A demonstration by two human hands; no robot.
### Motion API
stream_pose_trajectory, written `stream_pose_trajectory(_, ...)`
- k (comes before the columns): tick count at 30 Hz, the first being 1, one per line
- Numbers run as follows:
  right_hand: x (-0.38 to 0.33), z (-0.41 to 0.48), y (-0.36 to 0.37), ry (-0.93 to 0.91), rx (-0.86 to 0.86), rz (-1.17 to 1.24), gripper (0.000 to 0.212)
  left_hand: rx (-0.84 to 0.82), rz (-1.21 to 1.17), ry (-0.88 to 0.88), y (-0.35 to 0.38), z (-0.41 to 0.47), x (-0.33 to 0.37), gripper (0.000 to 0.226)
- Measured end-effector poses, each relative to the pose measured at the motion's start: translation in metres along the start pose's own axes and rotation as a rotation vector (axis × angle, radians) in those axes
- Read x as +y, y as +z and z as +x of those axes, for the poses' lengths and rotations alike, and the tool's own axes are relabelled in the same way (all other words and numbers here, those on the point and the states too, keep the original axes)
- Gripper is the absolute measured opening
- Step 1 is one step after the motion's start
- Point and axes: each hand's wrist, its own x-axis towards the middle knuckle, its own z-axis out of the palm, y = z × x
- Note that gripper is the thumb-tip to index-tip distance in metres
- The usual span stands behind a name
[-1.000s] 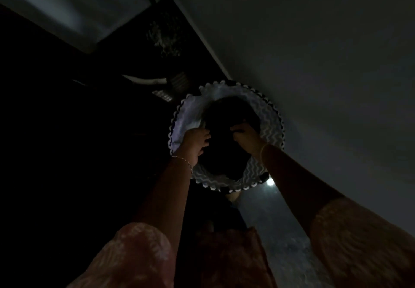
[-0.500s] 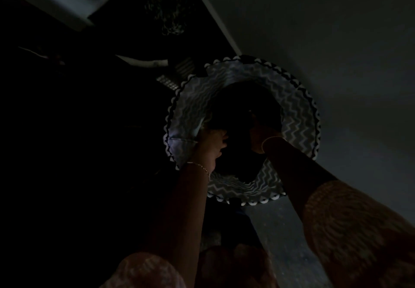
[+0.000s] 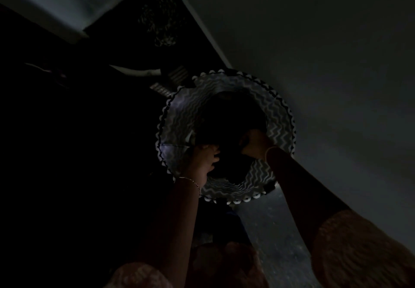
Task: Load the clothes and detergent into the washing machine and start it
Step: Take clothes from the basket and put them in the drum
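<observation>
Reaching into a round zigzag laundry basket [image 3: 280, 128] in the dark
Left hand [image 3: 203, 159] and right hand [image 3: 254, 145] curled closed on dark clothes [image 3: 231, 119] heaped inside, under the fingers

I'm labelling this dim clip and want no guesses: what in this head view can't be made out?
- Dark clothes in the zigzag basket: darkness hides how many and what kind.
- Left hand and right hand: their grip on the clothes is lost in shadow.
- Washing machine and detergent: not identifiable; the left half is black.
- Shoulders: cut off by the bottom edge.
</observation>
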Motion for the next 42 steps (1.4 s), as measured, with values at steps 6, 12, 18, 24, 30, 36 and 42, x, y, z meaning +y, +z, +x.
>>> stream_pose_trajectory(6,-0.005,-0.064,0.002,0.038,0.028,0.495,0.048,0.009,-0.101,0.065,-0.009,-0.062,0.0,0.037)
stream_pose_trajectory(12,-0.03,-0.15,-0.018,0.143,0.049,0.828,0.018,0.089,-0.127,0.169,-0.024,-0.15,0.011,0.026)
stream_pose_trajectory(18,-0.072,-0.244,-0.044,0.09,-0.016,1.118,0.008,-0.003,-0.085,0.259,-0.048,-0.218,0.021,0.031)
stream_pose_trajectory(24,-0.109,-0.314,-0.063,-0.061,-0.065,1.256,0.006,-0.05,-0.037,0.573,-0.061,-0.258,0.021,0.025)
stream_pose_trajectory(30,-0.142,-0.383,-0.064,-0.217,0.047,1.34,0.013,0.115,0.305,0.968,-0.067,-0.3,0.021,0.069)
stream_pose_trajectory(36,-0.156,-0.434,-0.055,-0.363,0.21,1.35,0.03,-0.078,0.395,0.985,-0.093,-0.363,0.018,0.056)
stream_pose_trajectory(42,-0.167,-0.501,-0.049,-0.577,0.161,1.393,0.02,-0.396,0.424,0.989,-0.125,-0.427,-0.003,0.087)
